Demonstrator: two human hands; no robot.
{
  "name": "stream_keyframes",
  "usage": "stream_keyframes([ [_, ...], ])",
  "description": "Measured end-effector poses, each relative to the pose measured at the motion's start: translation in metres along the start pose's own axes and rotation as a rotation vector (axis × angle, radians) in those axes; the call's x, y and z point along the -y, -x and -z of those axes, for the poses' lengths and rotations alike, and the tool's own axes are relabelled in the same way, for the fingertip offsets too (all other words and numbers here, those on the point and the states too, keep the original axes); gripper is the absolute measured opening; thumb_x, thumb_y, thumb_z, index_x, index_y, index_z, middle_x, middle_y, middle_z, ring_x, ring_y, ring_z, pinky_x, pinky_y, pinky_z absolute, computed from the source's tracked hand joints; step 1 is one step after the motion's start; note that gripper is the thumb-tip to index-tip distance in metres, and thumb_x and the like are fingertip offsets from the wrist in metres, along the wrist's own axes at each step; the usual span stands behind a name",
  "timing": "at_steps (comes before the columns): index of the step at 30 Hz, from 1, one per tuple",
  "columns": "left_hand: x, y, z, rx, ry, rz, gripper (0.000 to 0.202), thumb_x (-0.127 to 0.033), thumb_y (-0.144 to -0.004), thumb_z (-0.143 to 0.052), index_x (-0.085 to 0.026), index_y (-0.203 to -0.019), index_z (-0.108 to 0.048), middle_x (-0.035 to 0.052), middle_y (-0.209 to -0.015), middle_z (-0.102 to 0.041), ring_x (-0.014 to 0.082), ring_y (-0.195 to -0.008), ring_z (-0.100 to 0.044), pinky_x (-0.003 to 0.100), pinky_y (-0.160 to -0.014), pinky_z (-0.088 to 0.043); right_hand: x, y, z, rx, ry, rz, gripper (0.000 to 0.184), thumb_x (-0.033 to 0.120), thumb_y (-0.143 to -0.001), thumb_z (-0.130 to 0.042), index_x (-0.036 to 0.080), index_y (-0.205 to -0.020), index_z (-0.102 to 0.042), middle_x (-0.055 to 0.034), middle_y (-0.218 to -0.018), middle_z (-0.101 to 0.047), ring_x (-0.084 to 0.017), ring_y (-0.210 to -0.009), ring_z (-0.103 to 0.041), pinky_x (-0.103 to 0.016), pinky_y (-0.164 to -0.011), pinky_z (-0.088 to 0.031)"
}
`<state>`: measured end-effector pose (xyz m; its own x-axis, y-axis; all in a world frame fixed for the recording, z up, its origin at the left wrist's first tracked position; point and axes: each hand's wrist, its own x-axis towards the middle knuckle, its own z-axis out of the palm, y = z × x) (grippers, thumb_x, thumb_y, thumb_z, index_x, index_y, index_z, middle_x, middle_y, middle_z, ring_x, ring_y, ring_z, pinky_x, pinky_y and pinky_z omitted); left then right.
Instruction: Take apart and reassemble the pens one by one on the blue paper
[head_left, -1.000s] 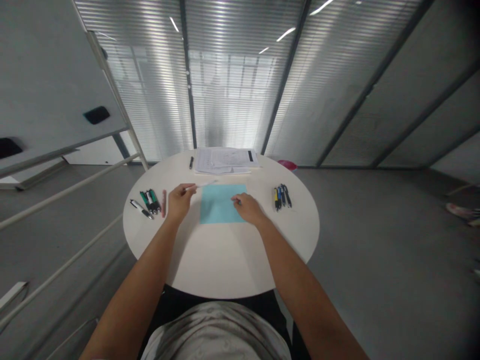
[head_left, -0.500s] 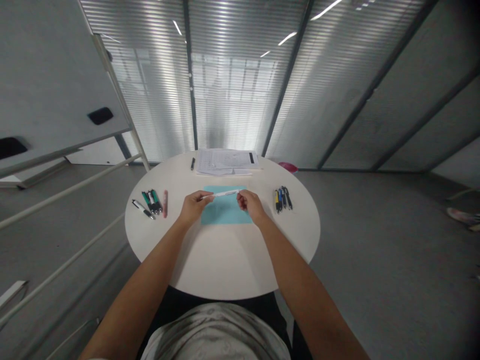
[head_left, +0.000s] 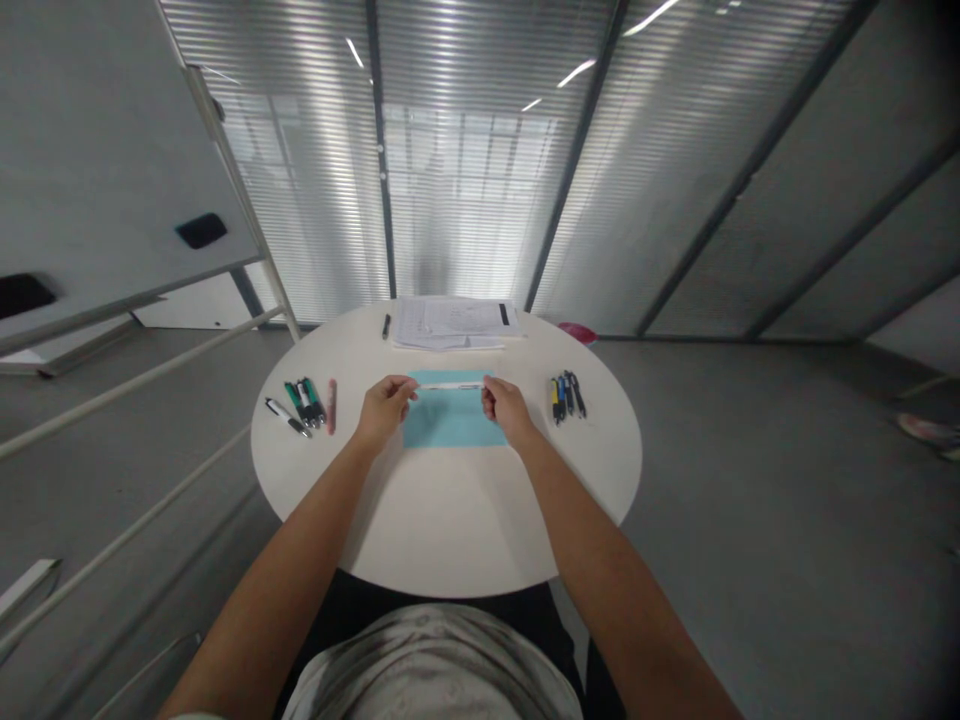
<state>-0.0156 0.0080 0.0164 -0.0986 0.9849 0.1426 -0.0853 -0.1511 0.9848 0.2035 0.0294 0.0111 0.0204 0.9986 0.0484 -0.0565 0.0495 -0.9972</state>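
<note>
A slim white pen (head_left: 450, 386) lies level between my two hands, above the far part of a light-blue sheet (head_left: 454, 425). My left hand (head_left: 387, 405) pinches its left end between thumb and fingers. Its right end is in the closed fingers of my right hand (head_left: 505, 404). The fingertips hide both ends of the pen. Below the hands, the blue sheet rests flat on the round white table (head_left: 450, 530).
Left of my hands lie several green-and-black pens (head_left: 304, 402), a white-and-black pen (head_left: 288, 417) and a pink pen (head_left: 331, 406). Several yellow, blue and black pens (head_left: 568, 397) lie right. Papers (head_left: 454, 324) and a dark pen (head_left: 386, 326) are at the far edge.
The pen has turned from a slight slant to nearly level. My hands have moved slightly apart, and more of the pen's length shows between them.
</note>
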Motion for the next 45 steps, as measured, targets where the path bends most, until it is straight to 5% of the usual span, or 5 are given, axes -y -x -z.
stream_keyframes([
  [8,-0.0015,0.0006,0.0004,-0.032,0.046,0.003,0.035,-0.048,-0.069,-0.070,-0.015,-0.078,-0.060,-0.0010,-0.069,-0.060,0.0038,-0.043,-0.039,0.019,-0.039,-0.025,-0.0072,-0.0032,0.0005,0.001,0.031,-0.026,0.048,0.064,-0.076,-0.055,0.022,-0.057,-0.042,0.0068,-0.040,-0.036,-0.007,-0.033,-0.034,-0.021,-0.034,-0.024],
  [16,0.0019,-0.0008,0.0019,-0.012,0.066,0.017,0.035,-0.047,-0.069,-0.070,-0.016,-0.080,-0.059,-0.0005,-0.072,-0.060,0.0038,-0.044,-0.041,0.019,-0.039,-0.026,-0.0045,-0.0023,-0.0015,-0.030,0.016,-0.034,0.043,0.056,-0.077,-0.056,0.023,-0.057,-0.036,0.0088,-0.039,-0.030,-0.007,-0.032,-0.029,-0.021,-0.033,-0.022],
  [39,0.0028,-0.0019,0.0024,-0.022,0.128,0.032,0.032,-0.044,-0.070,-0.070,-0.015,-0.080,-0.059,-0.0009,-0.073,-0.059,0.0028,-0.045,-0.039,0.017,-0.039,-0.025,-0.0015,0.0011,-0.0034,0.000,-0.055,-0.006,0.036,0.052,-0.074,-0.059,0.022,-0.067,-0.041,0.0080,-0.047,-0.044,-0.006,-0.032,-0.036,-0.019,-0.031,-0.022],
  [45,0.0014,-0.0017,0.0034,-0.008,0.131,0.014,0.032,-0.044,-0.070,-0.071,-0.015,-0.079,-0.059,-0.0005,-0.072,-0.059,0.0028,-0.044,-0.039,0.017,-0.038,-0.024,-0.0026,-0.0001,-0.0015,0.006,-0.057,-0.001,0.043,0.057,-0.073,-0.060,0.022,-0.061,-0.037,0.0092,-0.041,-0.034,-0.006,-0.031,-0.036,-0.020,-0.033,-0.022],
])
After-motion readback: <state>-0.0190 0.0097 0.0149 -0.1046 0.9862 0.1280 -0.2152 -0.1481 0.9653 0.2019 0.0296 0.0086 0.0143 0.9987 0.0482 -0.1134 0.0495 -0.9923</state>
